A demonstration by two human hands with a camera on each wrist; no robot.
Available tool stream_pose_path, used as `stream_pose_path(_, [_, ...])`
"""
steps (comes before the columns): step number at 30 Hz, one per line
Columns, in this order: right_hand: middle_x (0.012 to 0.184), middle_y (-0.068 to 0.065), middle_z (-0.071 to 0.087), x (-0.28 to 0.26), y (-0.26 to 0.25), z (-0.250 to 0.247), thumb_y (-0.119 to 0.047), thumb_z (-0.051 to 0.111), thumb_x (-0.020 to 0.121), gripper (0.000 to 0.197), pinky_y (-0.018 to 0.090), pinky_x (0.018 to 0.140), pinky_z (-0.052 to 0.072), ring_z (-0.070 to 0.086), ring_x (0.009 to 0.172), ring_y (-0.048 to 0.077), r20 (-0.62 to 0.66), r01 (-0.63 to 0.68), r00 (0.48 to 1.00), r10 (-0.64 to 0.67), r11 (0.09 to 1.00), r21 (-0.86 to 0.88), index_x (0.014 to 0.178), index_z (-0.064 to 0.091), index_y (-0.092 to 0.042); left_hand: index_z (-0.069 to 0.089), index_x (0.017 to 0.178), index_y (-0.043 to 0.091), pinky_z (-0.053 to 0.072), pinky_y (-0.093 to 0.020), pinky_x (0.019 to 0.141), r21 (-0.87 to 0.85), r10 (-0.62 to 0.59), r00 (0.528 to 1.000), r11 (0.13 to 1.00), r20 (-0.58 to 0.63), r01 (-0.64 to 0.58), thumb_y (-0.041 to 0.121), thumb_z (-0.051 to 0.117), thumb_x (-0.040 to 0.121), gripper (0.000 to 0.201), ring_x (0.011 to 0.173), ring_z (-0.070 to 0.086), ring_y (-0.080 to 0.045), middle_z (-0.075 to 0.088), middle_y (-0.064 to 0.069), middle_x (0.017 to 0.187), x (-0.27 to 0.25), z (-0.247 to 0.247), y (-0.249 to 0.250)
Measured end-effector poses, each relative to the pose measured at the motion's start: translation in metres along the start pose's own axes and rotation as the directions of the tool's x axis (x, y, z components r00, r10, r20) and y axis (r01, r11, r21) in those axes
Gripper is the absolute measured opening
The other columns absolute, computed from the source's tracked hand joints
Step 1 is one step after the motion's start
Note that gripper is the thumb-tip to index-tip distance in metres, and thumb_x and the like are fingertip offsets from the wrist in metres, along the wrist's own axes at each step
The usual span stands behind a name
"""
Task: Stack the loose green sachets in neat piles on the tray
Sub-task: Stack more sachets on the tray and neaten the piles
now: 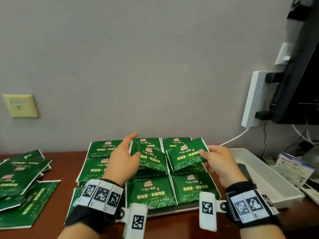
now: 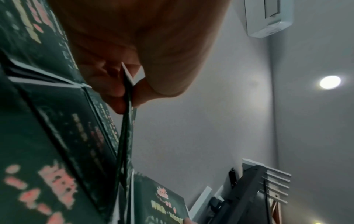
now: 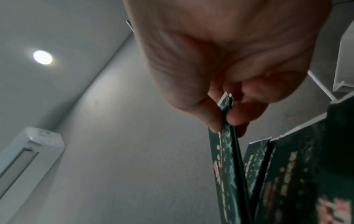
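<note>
Piles of green sachets (image 1: 151,192) lie in rows on a tray (image 1: 172,210) against the wall. My left hand (image 1: 136,152) pinches one sachet (image 1: 151,160) by its left edge, tilted above the middle piles. In the left wrist view the left hand (image 2: 128,103) clamps that sachet (image 2: 125,136) between thumb and finger. My right hand (image 1: 203,156) pinches a second sachet (image 1: 186,156) by its right edge above the right-hand piles. The right wrist view shows the right hand (image 3: 224,121) on this sachet (image 3: 228,159). A heap of loose sachets (image 1: 20,178) lies at the left on the table.
The brown table (image 1: 60,163) carries a white plastic bin (image 1: 259,175) right of the tray, with a printed leaflet (image 1: 293,168) beyond it. A white power strip (image 1: 253,99) and a dark monitor (image 1: 298,75) hang at the right. A yellowed wall plate (image 1: 20,106) sits at the left.
</note>
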State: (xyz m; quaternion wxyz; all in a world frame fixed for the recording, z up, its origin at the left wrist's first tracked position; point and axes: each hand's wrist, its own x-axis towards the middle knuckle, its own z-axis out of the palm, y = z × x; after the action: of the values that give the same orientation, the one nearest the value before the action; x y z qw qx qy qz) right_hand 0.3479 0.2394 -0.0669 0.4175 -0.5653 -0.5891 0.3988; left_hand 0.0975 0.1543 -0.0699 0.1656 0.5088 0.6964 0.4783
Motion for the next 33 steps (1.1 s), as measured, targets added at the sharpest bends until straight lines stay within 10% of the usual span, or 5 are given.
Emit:
stream_pose_path(4, [0.082, 0.004, 0.069, 0.006, 0.006, 0.003, -0.015, 0.062, 0.098, 0.014, 0.030, 0.056, 0.043, 0.063, 0.068, 0.018, 0.005, -0.002, 1.000, 0.002, 0.996, -0.085, 0.088, 0.071, -0.012, 0.061, 0.131, 0.023, 0.054, -0.019, 0.049, 0.176, -0.048, 0.998, 0.984, 0.050, 0.038, 0.010, 0.057, 0.097, 0.036, 0.059, 0.068, -0.014, 0.065, 0.007, 0.104, 0.003, 0.005, -0.011])
stream_pose_path(8, [0.067, 0.000, 0.064, 0.011, 0.015, 0.004, -0.030, 0.070, 0.091, 0.027, 0.041, 0.071, 0.053, 0.061, 0.066, 0.019, -0.080, 0.047, 0.994, -0.077, 0.945, -0.324, 0.076, 0.068, -0.008, 0.058, 0.133, 0.027, 0.051, -0.019, 0.055, 0.379, -0.037, 0.998, 0.925, 0.058, 0.012, 0.026, 0.061, 0.095, 0.038, 0.055, 0.056, -0.003, 0.066, 0.004, 0.114, 0.002, 0.006, -0.011])
stream_pose_path(17, [0.094, -0.004, 0.064, 0.004, 0.012, 0.005, -0.054, 0.066, 0.087, 0.032, 0.034, 0.073, 0.051, 0.062, 0.087, 0.020, -0.067, -0.013, 0.997, -0.044, 0.736, -0.677, 0.096, 0.057, -0.025, 0.033, 0.145, 0.029, 0.045, -0.045, 0.102, 0.702, -0.110, 0.989, 0.712, 0.100, 0.008, 0.063, 0.056, 0.087, 0.071, 0.133, 0.037, -0.033, 0.032, -0.009, 0.144, -0.010, 0.003, 0.004])
stream_pose_path(25, [0.119, -0.004, 0.046, -0.006, -0.005, 0.006, -0.059, 0.082, 0.071, 0.069, 0.036, 0.095, 0.047, 0.051, 0.115, 0.021, 0.194, 0.200, 0.977, -0.092, 0.721, -0.663, 0.127, 0.052, -0.032, 0.040, 0.142, 0.043, 0.029, -0.048, 0.114, 0.685, -0.038, 0.939, 0.695, 0.341, -0.220, 0.061, 0.065, 0.082, 0.067, 0.139, 0.028, -0.023, 0.033, 0.005, 0.149, -0.013, 0.015, 0.007])
stream_pose_path(33, [0.134, 0.000, 0.044, -0.007, -0.005, 0.019, -0.052, 0.084, 0.071, 0.072, 0.040, 0.102, 0.047, 0.048, 0.124, 0.026, 0.266, 0.249, 0.961, -0.076, 0.657, -0.712, 0.131, 0.051, -0.035, 0.052, 0.134, 0.041, 0.036, -0.044, 0.110, 0.643, 0.013, 0.959, 0.739, 0.282, -0.199, 0.055, 0.068, 0.083, 0.055, 0.133, 0.035, -0.020, 0.043, 0.007, 0.142, -0.009, 0.018, 0.001])
